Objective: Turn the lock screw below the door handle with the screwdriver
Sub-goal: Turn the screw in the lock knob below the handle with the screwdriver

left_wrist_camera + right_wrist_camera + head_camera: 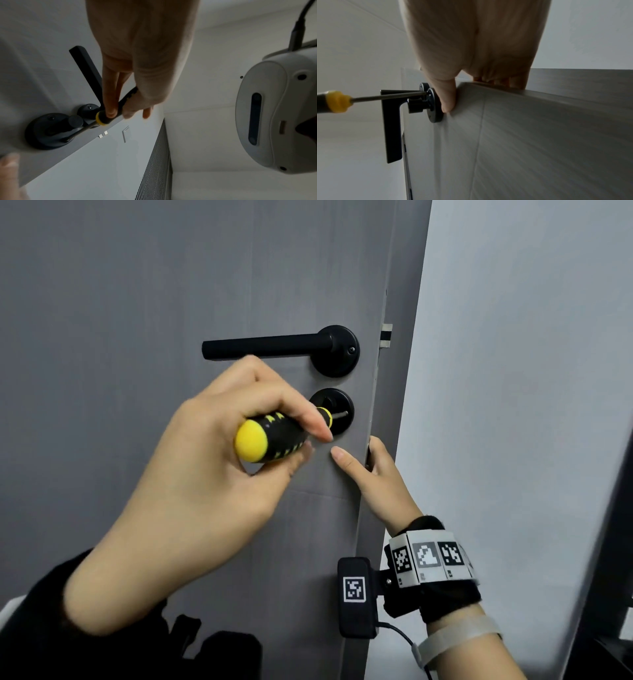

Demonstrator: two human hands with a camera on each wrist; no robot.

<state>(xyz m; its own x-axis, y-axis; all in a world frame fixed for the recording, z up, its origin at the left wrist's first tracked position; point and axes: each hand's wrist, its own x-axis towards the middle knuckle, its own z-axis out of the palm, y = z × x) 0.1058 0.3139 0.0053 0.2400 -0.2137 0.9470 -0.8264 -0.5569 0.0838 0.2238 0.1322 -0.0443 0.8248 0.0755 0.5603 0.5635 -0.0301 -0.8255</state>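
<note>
A black lever door handle (274,347) sits on the grey door (137,337). Below it is the round black lock plate (337,412). My left hand (308,444) grips the black-and-yellow screwdriver (274,438) by its handle. Its metal shaft reaches the right side of the lock plate. In the left wrist view the screwdriver (109,115) tip meets a small screw on the lock plate (49,134) beside a round knob. My right hand (356,465) holds the door's edge, thumb (448,100) flat on the door face, fingers curled round the edge. The shaft (385,96) ends at the lock plate (435,105).
A pale wall (513,371) stands right of the open door edge, which carries a latch (385,335). A black wrist camera (354,597) and a marker band (428,556) sit on my right wrist. A white headset (274,115) and a ribbed grille (154,169) show in the left wrist view.
</note>
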